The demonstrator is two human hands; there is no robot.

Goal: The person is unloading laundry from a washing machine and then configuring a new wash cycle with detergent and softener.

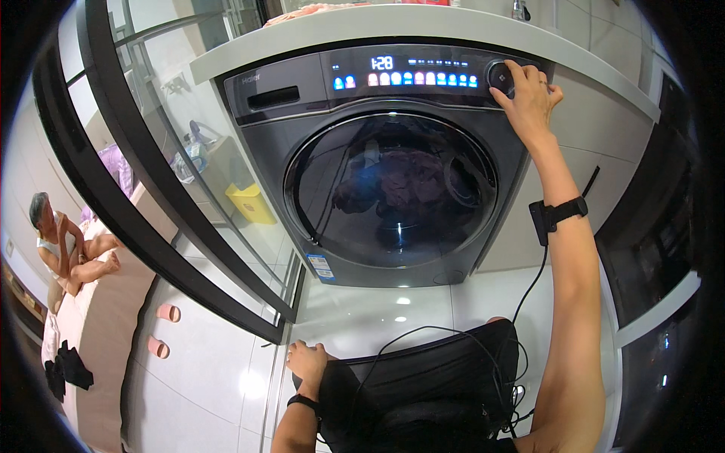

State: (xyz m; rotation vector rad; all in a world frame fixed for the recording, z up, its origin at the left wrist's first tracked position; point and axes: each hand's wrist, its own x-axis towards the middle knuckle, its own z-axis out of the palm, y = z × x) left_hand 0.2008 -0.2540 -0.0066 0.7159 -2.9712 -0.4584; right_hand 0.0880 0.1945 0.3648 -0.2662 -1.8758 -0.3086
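Upper right: my right hand (529,94) fingers pinch round black dial (501,77), grey front-loading washing machine (377,226). Bottom centre: my left hand (308,361) flat on knee, holding nothing.

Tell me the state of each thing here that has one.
washing machine door: closed, laundry inside
control panel: lit
round dial: right hand fingers on it
left hand: resting on the knee, holding nothing
glass sliding door: cannot tell if open or shut

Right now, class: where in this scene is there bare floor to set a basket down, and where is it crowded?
Bare white floor lies between the washing machine and the person's knees. The yellow bin lies beyond the glass door. The control panel is busy: the right hand is on the dial. The left hand rests on the knee.
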